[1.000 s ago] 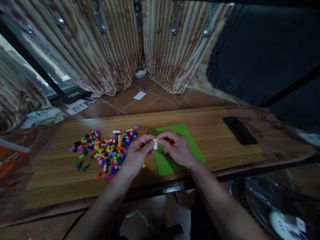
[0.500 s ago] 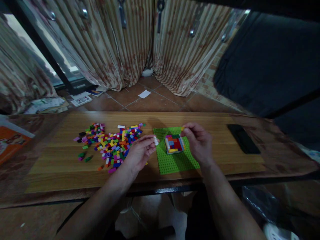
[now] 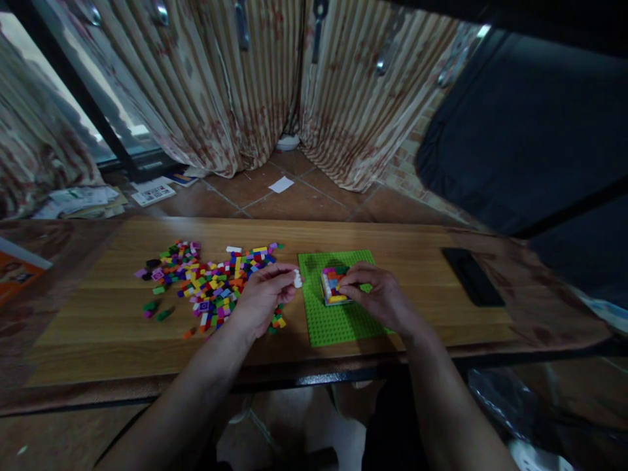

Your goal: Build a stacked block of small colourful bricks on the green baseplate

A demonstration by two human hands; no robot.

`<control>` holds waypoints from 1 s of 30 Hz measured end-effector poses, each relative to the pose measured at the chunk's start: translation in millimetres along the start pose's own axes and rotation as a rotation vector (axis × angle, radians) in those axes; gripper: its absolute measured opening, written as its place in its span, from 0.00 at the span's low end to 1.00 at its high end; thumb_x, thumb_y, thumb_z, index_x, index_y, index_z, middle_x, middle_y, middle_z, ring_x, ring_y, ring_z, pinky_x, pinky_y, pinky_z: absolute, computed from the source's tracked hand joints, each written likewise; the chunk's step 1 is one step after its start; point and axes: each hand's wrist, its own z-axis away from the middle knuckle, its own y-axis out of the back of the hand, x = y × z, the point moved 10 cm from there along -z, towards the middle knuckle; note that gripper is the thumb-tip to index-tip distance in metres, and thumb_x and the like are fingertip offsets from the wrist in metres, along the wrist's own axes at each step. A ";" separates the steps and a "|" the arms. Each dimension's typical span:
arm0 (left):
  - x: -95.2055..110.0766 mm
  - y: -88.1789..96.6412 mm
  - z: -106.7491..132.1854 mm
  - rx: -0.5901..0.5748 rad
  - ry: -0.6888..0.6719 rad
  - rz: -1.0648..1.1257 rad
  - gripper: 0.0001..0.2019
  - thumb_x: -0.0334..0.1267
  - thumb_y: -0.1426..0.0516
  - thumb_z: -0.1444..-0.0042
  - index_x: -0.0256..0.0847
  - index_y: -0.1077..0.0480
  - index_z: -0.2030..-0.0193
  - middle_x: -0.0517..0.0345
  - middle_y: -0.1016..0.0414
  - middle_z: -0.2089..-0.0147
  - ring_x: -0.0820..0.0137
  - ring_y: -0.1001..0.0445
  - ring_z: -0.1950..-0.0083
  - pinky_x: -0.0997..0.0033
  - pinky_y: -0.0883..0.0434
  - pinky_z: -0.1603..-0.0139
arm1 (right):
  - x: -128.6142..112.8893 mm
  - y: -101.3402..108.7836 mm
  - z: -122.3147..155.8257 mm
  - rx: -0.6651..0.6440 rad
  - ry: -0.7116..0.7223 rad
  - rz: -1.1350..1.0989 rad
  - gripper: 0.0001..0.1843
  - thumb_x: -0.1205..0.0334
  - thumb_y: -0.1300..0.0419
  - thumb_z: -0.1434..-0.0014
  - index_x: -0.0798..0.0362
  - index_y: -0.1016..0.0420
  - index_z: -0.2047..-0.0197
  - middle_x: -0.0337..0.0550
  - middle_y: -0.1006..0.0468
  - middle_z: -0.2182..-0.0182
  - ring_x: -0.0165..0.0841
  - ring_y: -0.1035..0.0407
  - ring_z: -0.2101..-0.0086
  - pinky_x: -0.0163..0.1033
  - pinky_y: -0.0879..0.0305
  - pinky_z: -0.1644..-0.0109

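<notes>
Between thumb and fingers, my left hand [image 3: 267,294] pinches a white toy brick [image 3: 297,279] just past the left edge of the green baseplate [image 3: 333,328]. My right hand [image 3: 375,294] is closed in a pinch over a small built block of coloured bricks [image 3: 331,281] on the baseplate. A small yellow brick [image 3: 339,286] shows at its fingertips, partly hidden by them. The hand covers the right side of the build. Pink, green, orange, white and yellow bricks are visible in it.
A pile of loose coloured bricks [image 3: 216,288] spreads over the wooden board [image 3: 108,327] left of my left hand. A black phone-like slab [image 3: 471,276] lies at the board's right. An orange and white package [image 3: 19,268] sits at the far left.
My right hand has moved left and down from beside the build onto it, bringing the yellow brick along. My left hand still holds the white brick. The view has shifted slightly.
</notes>
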 end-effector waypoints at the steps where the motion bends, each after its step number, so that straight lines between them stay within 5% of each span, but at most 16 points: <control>1: 0.0 0.3 0.3 0.005 -0.001 -0.008 0.14 0.36 0.33 0.61 0.36 0.25 0.66 0.61 0.27 0.75 0.80 0.32 0.77 0.80 0.34 0.75 | -0.4 0.1 -0.1 0.000 0.001 0.011 0.06 0.62 0.38 0.41 0.50 0.21 0.68 0.41 0.24 0.68 0.31 0.30 0.65 0.39 0.35 0.59; 8: -4.8 -0.1 1.6 0.013 0.012 -0.042 0.13 0.36 0.33 0.61 0.36 0.24 0.67 0.60 0.27 0.75 0.79 0.32 0.77 0.79 0.34 0.74 | -9.6 -1.6 -2.1 -0.020 0.001 0.148 0.06 0.66 0.39 0.43 0.51 0.21 0.70 0.40 0.24 0.70 0.31 0.30 0.68 0.38 0.36 0.62; 16: -1.9 -3.1 3.0 -0.013 0.000 -0.058 0.11 0.36 0.34 0.60 0.36 0.25 0.67 0.61 0.28 0.75 0.79 0.33 0.77 0.80 0.36 0.75 | 4.8 0.6 -12.8 0.013 -0.245 0.230 0.04 0.67 0.38 0.51 0.53 0.22 0.75 0.40 0.23 0.74 0.30 0.31 0.73 0.37 0.38 0.68; 30: -1.4 -0.7 5.0 -0.003 -0.018 -0.069 0.12 0.36 0.34 0.60 0.35 0.25 0.67 0.60 0.27 0.75 0.78 0.32 0.76 0.79 0.35 0.74 | 25.9 4.5 -17.1 0.064 -0.363 0.093 0.02 0.66 0.35 0.58 0.54 0.24 0.78 0.37 0.25 0.82 0.28 0.33 0.78 0.33 0.42 0.75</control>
